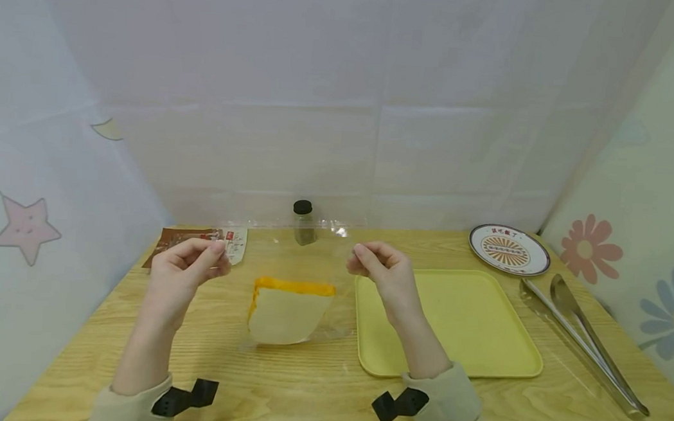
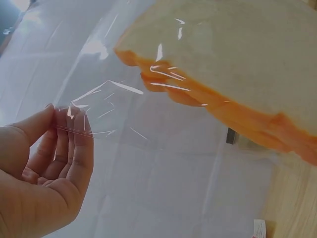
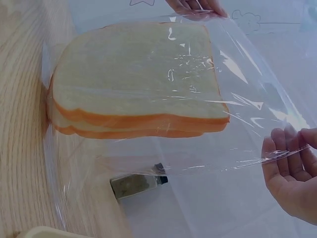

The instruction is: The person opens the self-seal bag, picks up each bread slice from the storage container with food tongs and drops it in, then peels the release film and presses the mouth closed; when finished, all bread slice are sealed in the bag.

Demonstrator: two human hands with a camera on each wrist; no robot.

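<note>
Between my two hands hangs a clear plastic bag [image 1: 305, 250], pinched near its upper corners. My left hand [image 1: 188, 272] grips one side of the film between thumb and fingers; the left wrist view shows the creased edge at those fingertips. The opposite side is pinched by my right hand [image 1: 387, 278], also seen holding the film in the right wrist view. Two stacked slices of bread [image 3: 138, 79], pale with orange crust, lie inside toward the bag's bottom. In the head view the bread [image 1: 290, 314] appears over the wooden table.
A yellow tray [image 1: 449, 369] lies on the right of the table, with metal tongs [image 1: 583, 348] beyond it. At the back stand a round plate [image 1: 508, 266] and a black-capped jar [image 1: 305, 234], seen partly through the film. A brown-and-white packet [image 1: 236, 246] lies behind my left hand.
</note>
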